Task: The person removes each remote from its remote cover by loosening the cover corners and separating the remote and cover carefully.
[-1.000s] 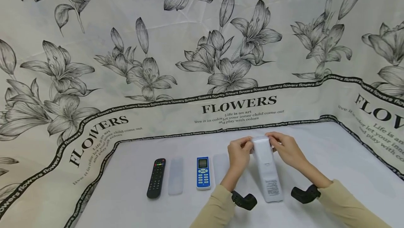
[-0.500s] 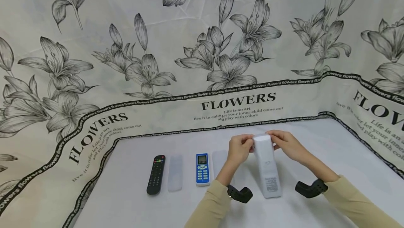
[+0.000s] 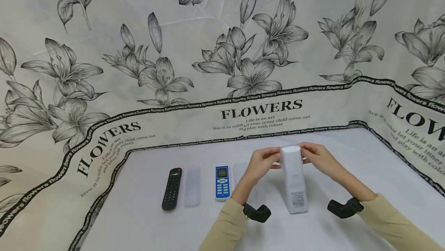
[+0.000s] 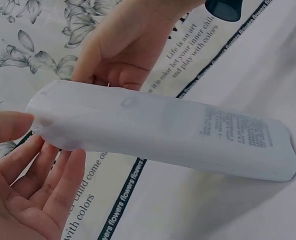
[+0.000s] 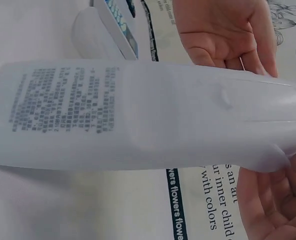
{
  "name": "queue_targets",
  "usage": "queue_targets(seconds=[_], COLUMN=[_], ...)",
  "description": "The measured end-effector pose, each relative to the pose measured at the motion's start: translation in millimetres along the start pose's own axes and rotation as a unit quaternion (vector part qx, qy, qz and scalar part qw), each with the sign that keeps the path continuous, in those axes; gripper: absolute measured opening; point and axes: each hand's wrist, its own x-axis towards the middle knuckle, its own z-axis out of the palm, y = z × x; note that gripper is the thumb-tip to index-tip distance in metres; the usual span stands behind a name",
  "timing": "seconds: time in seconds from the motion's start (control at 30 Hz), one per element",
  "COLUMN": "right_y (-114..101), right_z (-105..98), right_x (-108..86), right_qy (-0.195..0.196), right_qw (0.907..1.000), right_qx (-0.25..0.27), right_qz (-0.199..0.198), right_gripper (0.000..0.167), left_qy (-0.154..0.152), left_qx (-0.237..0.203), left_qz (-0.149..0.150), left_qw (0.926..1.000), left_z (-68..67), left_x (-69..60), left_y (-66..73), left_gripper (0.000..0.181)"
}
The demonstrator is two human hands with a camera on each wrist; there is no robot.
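A white remote (image 3: 294, 181), its back with printed text toward the head camera, stands tilted with its lower end on the table. A translucent sleeve seems to cover it, wrinkled near the upper end in the right wrist view (image 5: 268, 155). The left hand (image 3: 259, 165) pinches the upper end from the left side, and the right hand (image 3: 319, 161) pinches it from the right. In the left wrist view the remote (image 4: 158, 130) lies between both hands; its button side is hidden.
On the white table (image 3: 139, 224), a black remote (image 3: 172, 189), a translucent sleeve (image 3: 192, 187) and a blue remote (image 3: 222, 183) lie in a row. Another translucent sleeve (image 3: 240, 172) is partly behind the left arm. Flower-printed cloth (image 3: 174, 119) borders the table.
The remote stands slightly more upright, and its lower end has shifted a little in the head view. Both hands keep their pinch at its upper end.
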Motion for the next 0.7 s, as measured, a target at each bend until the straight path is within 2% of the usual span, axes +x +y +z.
queue_targets(seconds=[0.1, 0.23, 0.33, 0.43, 0.57, 0.63, 0.7], right_y=[-0.5, 4.8, 11.9, 18.6, 23.1, 23.7, 23.2], right_z=[-4.2, -11.0, -16.4, -20.0, -22.0, -22.7, -23.3], right_x=[-0.1, -1.4, -3.1, -3.6, -3.2, -3.7, -5.0], right_qy=[-0.026, -0.075, -0.108, -0.135, -0.158, -0.159, -0.153], right_qw=[0.9994, 0.9949, 0.9871, 0.9763, 0.9633, 0.9618, 0.9653], right_qx=[0.014, 0.065, 0.117, 0.169, 0.218, 0.222, 0.212], right_qz=[0.016, 0.015, 0.007, 0.002, -0.003, -0.004, -0.004], right_gripper=[0.041, 0.045, 0.049, 0.039, 0.030, 0.030, 0.026], left_qy=[-0.003, -0.002, -0.001, 0.007, 0.016, 0.020, 0.025], left_qx=[-0.005, -0.004, -0.008, -0.008, -0.003, 0.000, 0.004], left_qz=[0.007, 0.018, 0.023, 0.027, 0.026, 0.022, 0.019], left_qw=[1.0000, 0.9998, 0.9997, 0.9996, 0.9995, 0.9996, 0.9995], left_z=[-0.7, -0.7, 0.0, 0.9, 2.5, 3.4, 4.3], left_x=[-2.0, -4.3, -5.4, -6.3, -6.2, -5.9, -6.0], left_y=[0.3, -0.2, -0.2, 1.1, 2.5, 2.4, 2.0], left_gripper=[0.028, 0.026, 0.026, 0.025, 0.024, 0.023, 0.023])
